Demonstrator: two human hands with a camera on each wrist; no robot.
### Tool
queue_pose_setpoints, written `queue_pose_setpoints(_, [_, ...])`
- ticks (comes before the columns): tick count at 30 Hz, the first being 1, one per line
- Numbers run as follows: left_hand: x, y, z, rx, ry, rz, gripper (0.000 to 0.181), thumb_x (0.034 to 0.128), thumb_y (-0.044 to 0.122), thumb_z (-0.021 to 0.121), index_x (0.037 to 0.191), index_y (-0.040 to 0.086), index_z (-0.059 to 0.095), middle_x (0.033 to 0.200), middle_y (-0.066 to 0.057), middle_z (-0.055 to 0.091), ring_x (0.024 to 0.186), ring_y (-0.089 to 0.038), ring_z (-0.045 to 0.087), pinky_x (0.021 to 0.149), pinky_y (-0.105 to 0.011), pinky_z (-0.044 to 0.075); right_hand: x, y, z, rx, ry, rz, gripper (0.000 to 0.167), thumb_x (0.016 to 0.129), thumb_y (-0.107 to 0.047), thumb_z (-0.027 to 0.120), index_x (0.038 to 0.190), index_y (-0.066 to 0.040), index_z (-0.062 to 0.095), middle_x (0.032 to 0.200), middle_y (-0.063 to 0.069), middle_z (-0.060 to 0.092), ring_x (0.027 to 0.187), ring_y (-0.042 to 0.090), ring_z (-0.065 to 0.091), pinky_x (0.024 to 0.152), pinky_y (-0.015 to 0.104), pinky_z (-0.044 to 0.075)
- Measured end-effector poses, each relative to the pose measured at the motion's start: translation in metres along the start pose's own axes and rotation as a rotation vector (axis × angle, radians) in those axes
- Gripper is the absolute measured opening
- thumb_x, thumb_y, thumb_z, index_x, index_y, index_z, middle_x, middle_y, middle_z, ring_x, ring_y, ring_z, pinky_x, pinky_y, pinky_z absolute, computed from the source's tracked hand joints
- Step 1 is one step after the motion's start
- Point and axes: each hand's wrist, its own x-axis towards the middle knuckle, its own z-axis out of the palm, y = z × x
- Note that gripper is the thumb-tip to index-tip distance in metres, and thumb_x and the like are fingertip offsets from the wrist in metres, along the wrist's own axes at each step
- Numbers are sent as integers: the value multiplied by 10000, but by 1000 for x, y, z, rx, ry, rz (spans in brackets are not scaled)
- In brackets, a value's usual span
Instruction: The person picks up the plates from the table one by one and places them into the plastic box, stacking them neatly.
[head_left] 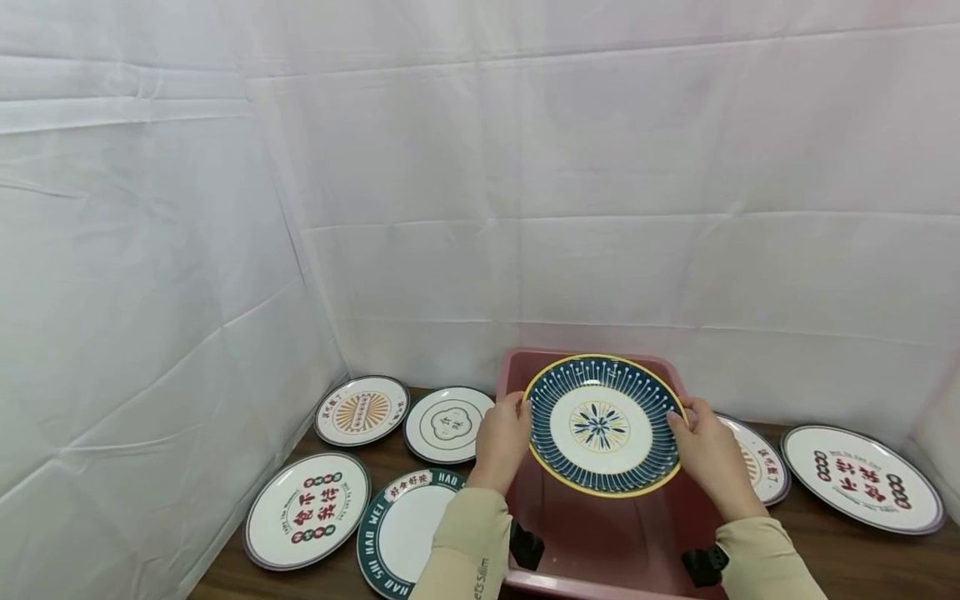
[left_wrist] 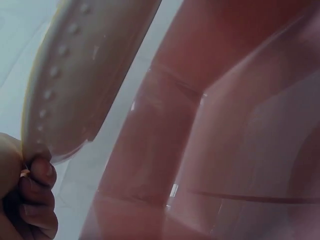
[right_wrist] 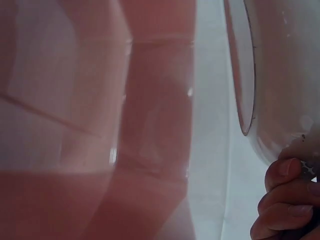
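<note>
A plate (head_left: pixel 602 427) with a dark blue patterned border, a yellow rim and a flower in its white centre is held up over a pink plastic bin (head_left: pixel 592 542). My left hand (head_left: pixel 501 442) grips its left edge, and my right hand (head_left: pixel 708 454) grips the right edge, thumb on top. Tilted, the plate shows its face in the head view. In the left wrist view, curled fingers (left_wrist: pixel 41 195) hold the rim from below. The right wrist view shows the plate's pale underside (right_wrist: pixel 285 75) and fingers (right_wrist: pixel 287 200) curled under it.
Left of the bin lie a sunburst plate (head_left: pixel 362 411), a small white plate (head_left: pixel 450 424), a red-lettered plate (head_left: pixel 308 511) and a green-rimmed plate (head_left: pixel 408 533). On the right are another sunburst plate (head_left: pixel 767 461) and a red-lettered plate (head_left: pixel 862 479). White cloth (head_left: pixel 600 167) hangs behind the wooden table.
</note>
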Motion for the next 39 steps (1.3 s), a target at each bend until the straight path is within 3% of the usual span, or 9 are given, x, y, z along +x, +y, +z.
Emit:
queue_pose_setpoints(7, [1,0,9,203,-32,12,266,943,203,539,1130,31,619,929,-112,677,794,-249,648,657,-397,517,4,8,9,-128,-46,31,447,978,-204,402,1280,123,354,1080,346,541,885,411,578,719,527,436])
queue_pose_setpoints(12, [2,0,17,285,-71,-16,267,944,180,531,1117,-20,572,846,-149,659,765,-266,641,639,-406,516,6,12,15,-152,-98,52,402,968,-136,413,1247,144,340,959,308,573,779,340,597,661,476,457])
queue_pose_setpoints(18, [-1,0,25,463,-120,26,303,957,100,465,1202,-76,497,818,-168,651,729,-263,641,616,-391,524,8,15,21,-162,-147,100,361,965,-111,424,1197,152,338,941,283,554,789,324,581,657,457,462])
queue_pose_setpoints(21, [-2,2,27,553,-166,17,350,953,90,454,1264,-70,470,837,-150,656,723,-247,639,625,-378,525,8,15,23,-213,-155,79,351,952,-95,447,1156,177,356,945,298,543,819,360,573,678,480,460])
queue_pose_setpoints(23, [-2,4,29,568,-202,-14,414,937,125,499,1302,-63,450,873,-145,656,742,-240,635,643,-381,525,9,15,24,-254,-157,61,343,942,-82,460,1124,194,368,934,316,537,833,394,574,688,500,462])
queue_pose_setpoints(27, [-4,6,34,491,-253,-87,577,861,194,633,1319,-83,416,941,-171,636,792,-260,617,701,-404,518,10,14,25,-359,-151,-6,306,896,-18,455,1054,237,397,860,339,544,821,431,584,709,521,469])
queue_pose_setpoints(30, [-4,4,39,457,-280,-113,626,843,204,657,1326,-96,394,981,-185,630,820,-270,608,747,-415,509,13,14,29,-417,-194,-15,298,870,6,436,1035,253,418,816,294,555,805,385,588,747,512,468])
queue_pose_setpoints(34, [-5,-1,46,474,-308,-86,599,863,189,628,1320,-116,391,943,-183,642,786,-263,618,734,-408,516,15,17,33,-466,-266,-5,278,874,2,426,1028,233,451,787,207,547,749,290,557,738,476,466])
queue_pose_setpoints(39, [-8,-6,53,502,-342,-61,635,841,190,652,1322,-127,382,863,-179,646,713,-249,620,663,-387,523,13,21,40,-477,-245,-50,170,850,4,465,896,157,522,723,156,539,665,252,539,641,448,468])
